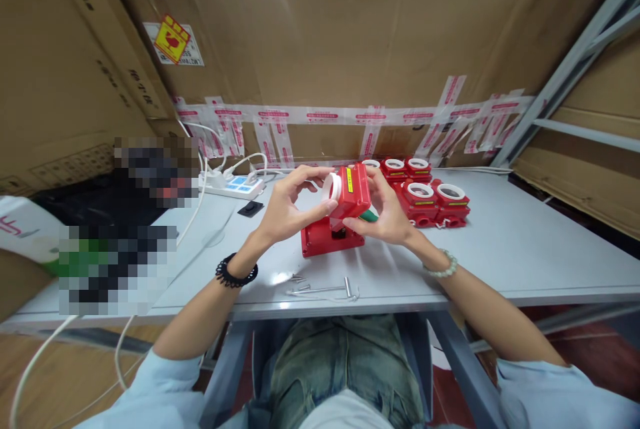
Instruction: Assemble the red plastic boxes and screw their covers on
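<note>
Between my two hands a red housing [356, 190] with a white ring and a yellow label is held tilted, its ring turned to the left. The fingers of my left hand [295, 202] curve around the white ring [332, 192]. My right hand [387, 212] grips the housing from its right side. Just below it, on the table, lies a red base plate [320, 242] with a dark part on it. Something green [369, 216] shows beside my right fingers. Nearer the table edge are a T-shaped metal tool [330, 290] and several small screws [299, 278].
Several finished-looking red housings [420, 197] with white rings stand at the back right. A white power strip [235, 184] with plugs and cables sits at the back left, near a small black piece [251, 208]. Large cardboard [320, 36] walls off the back; a metal frame [560, 76] rises at right.
</note>
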`<action>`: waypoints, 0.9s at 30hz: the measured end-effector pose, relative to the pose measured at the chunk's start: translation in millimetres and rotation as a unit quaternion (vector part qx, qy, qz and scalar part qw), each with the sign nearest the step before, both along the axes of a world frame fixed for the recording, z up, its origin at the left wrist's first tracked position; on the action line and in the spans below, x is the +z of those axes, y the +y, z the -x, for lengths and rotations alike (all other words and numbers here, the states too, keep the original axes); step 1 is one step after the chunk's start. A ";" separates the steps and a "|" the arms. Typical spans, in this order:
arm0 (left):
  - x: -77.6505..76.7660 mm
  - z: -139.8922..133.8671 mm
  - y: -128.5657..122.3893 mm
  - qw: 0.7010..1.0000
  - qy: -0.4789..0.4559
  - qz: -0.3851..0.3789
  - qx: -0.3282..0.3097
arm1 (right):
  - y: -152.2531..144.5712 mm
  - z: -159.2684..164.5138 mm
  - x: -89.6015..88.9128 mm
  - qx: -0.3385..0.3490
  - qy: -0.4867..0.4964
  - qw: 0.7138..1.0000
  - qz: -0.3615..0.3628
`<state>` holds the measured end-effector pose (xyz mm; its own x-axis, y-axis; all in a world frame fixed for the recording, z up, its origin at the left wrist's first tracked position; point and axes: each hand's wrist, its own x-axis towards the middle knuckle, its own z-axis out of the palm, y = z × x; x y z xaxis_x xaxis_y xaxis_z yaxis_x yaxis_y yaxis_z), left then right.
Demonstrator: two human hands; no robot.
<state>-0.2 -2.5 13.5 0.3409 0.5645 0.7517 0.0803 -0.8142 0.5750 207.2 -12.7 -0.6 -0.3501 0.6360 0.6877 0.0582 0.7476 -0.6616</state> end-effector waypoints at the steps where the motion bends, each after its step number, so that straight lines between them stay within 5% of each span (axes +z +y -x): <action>1: 0.2 -0.2 -0.4 1.000 0.000 0.001 0.001 | -0.5 0.1 0.3 -0.008 -0.002 1.000 -0.005; 27: 0.6 -1.0 -1.8 0.999 -0.011 -0.007 -0.035 | 0.1 -2.4 -1.8 -0.050 -0.013 0.996 -0.072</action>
<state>0.7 -4.3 14.1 0.3634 0.5287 0.7671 0.0106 -0.8256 0.5641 209.6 -12.5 -2.4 -0.3088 0.5638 0.7661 0.1522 0.8243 -0.5453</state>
